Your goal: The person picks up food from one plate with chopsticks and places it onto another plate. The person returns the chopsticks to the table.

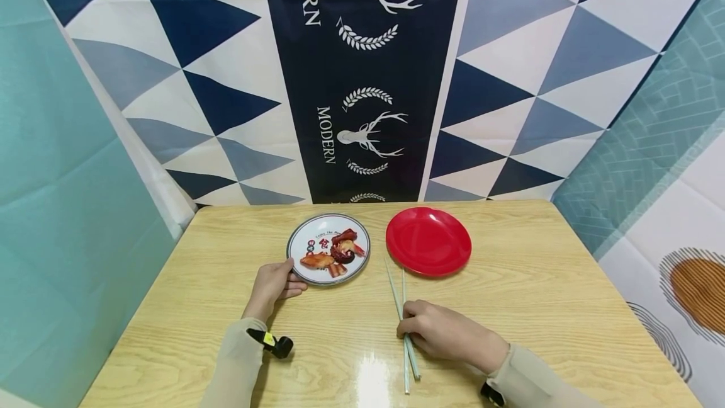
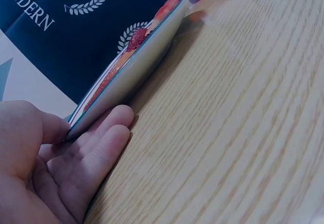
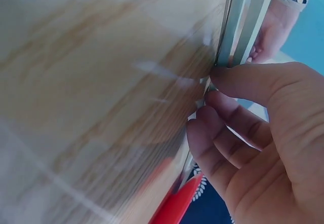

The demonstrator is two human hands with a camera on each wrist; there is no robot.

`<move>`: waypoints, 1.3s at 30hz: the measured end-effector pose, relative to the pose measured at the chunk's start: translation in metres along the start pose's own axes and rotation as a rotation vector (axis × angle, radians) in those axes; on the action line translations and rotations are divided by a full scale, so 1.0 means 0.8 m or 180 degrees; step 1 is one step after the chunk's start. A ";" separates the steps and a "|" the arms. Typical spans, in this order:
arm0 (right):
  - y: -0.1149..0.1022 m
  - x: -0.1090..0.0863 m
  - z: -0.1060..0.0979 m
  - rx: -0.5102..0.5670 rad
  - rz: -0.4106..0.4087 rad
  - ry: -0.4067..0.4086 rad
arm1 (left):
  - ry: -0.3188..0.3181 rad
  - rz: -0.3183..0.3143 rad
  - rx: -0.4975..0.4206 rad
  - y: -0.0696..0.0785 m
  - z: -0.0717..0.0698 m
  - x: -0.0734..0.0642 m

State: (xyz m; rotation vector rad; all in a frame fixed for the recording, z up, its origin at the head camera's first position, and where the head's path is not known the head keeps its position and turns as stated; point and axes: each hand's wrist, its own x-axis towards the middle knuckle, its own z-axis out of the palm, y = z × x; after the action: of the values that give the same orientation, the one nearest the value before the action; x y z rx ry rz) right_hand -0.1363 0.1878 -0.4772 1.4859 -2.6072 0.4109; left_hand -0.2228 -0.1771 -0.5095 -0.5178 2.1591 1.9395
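A white plate [image 1: 308,238] with a dark rim carries lettering and several pieces of reddish-brown food [image 1: 317,261]. My left hand [image 1: 275,283] pinches its near-left edge. In the left wrist view the thumb is on the rim and the fingers [image 2: 109,138] reach under the plate's pale underside [image 2: 147,67]. To the right, my right hand [image 1: 444,332] holds a pair of pale green chopsticks [image 1: 406,367] around their middle, low over the table. They cross, with thin tips pointing away toward the red plate. Up close in the right wrist view, the thumb [image 3: 243,82] is against the chopsticks [image 3: 248,26].
The red plate [image 1: 428,241] is at the back right of the light wooden table [image 1: 328,345], just beyond the chopstick tips. Behind the table hangs a patterned cloth [image 1: 374,80] with deer heads and triangles. A teal sheet [image 1: 68,206] closes off the left side.
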 end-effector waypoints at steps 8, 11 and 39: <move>-0.001 -0.002 -0.001 0.0022 0.0103 -0.0036 | -0.0001 0.0009 -0.0007 -0.001 0.000 0.000; -0.001 -0.002 -0.001 0.0055 0.0089 -0.0061 | -0.0004 0.0000 -0.0009 -0.001 -0.001 -0.001; 0.001 0.005 0.005 -0.0058 -0.0149 0.0045 | -0.0006 -0.0003 -0.0030 -0.001 -0.001 0.000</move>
State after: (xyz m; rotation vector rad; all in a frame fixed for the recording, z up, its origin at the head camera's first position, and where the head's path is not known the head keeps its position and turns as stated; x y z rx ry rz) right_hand -0.1389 0.1834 -0.4804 1.5294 -2.5530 0.3904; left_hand -0.2223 -0.1778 -0.5100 -0.5184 2.1492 1.9497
